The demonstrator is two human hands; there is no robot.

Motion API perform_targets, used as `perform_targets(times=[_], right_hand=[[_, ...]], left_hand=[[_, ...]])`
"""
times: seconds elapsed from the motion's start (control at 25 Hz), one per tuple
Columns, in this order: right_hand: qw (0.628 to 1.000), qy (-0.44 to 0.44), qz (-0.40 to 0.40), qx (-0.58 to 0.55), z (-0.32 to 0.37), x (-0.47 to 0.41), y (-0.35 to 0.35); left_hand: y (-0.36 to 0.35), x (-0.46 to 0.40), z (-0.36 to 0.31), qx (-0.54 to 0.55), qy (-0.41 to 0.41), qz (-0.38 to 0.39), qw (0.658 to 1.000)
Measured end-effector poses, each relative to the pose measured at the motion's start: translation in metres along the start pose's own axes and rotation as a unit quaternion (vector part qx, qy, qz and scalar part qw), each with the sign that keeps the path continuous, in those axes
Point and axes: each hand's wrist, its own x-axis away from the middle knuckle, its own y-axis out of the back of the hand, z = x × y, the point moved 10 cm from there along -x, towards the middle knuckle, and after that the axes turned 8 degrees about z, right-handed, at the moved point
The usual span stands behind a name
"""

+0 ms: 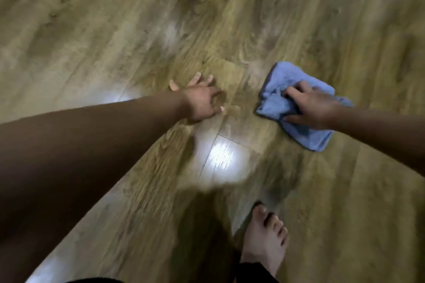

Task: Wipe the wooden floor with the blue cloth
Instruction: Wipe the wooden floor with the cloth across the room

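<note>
The blue cloth (pixel 296 108) lies crumpled and partly folded on the wooden floor (pixel 115 30), right of centre in the frame. The right hand (pixel 312 105) sits on top of it: fingers curled w/ the tips dug into the bunched folds at the cloth's left part, thumb along the lower edge. So the right grip is closed onto the fabric, pressing it down. Most of the cloth sticks out beyond the hand, one flap toward the upper left and a bigger one toward the lower right, so the hold is off-centre.

The left hand (pixel 202 101) is at frame centre, just left of the cloth and apart from it, fingers spread and straight, palm down on or just above the boards; contact is hard to tell thru the blur. It holds nothing.

Risks, as I judge them:
- Loose flaps may fold under or trail, so less cloth meets the floor & streaks get left.
- Fingertip-only hold could slip off the bunch on a fast stroke.
- Floor looks glossy, w/ bright glare patches at centre and lower left; if damp, the bracing hand or the bare foot (pixel 266 239) at the bottom of the frame could slide.
</note>
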Motion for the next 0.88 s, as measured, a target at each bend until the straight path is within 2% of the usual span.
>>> perform_targets(times=[0.12, 0.2, 0.28, 0.36, 0.4, 0.48, 0.52, 0.6, 0.76, 0.88], right_hand=[[0.988, -0.107, -0.077, -0.087, -0.047, 0.052, -0.048], [0.967, -0.192, -0.123, -0.112, -0.049, 0.091, -0.083], [0.945, -0.247, -0.17, -0.129, -0.033, 0.13, -0.115], [0.945, -0.215, -0.203, -0.139, -0.005, 0.161, -0.141], [0.952, -0.179, -0.209, -0.133, 0.004, 0.175, -0.152], [0.959, -0.147, -0.214, -0.115, 0.001, 0.201, -0.176], [0.953, -0.176, -0.215, -0.121, -0.015, 0.217, -0.189], [0.917, -0.295, -0.203, -0.174, -0.057, 0.254, -0.222], [0.817, -0.495, -0.14, -0.261, -0.117, 0.328, -0.288], [0.695, -0.619, -0.13, -0.34, -0.14, 0.341, -0.307]], left_hand=[[-0.017, -0.013, -0.023, 0.035, 0.039, 0.05, 0.997], [-0.037, -0.015, -0.022, -0.01, 0.088, 0.067, 0.994], [-0.038, -0.02, -0.027, -0.058, 0.108, 0.021, 0.992], [-0.022, -0.022, -0.053, -0.099, 0.063, -0.084, 0.99], [-0.019, -0.024, -0.076, -0.125, 0.01, -0.119, 0.985], [-0.032, -0.026, -0.129, -0.15, -0.11, -0.115, 0.976], [-0.044, -0.027, -0.155, -0.152, -0.155, -0.095, 0.971], [-0.071, -0.029, -0.194, -0.172, -0.187, -0.054, 0.966], [-0.113, -0.043, -0.208, -0.211, -0.134, 0.013, 0.968], [-0.119, -0.052, -0.203, -0.209, -0.118, 0.011, 0.971]])
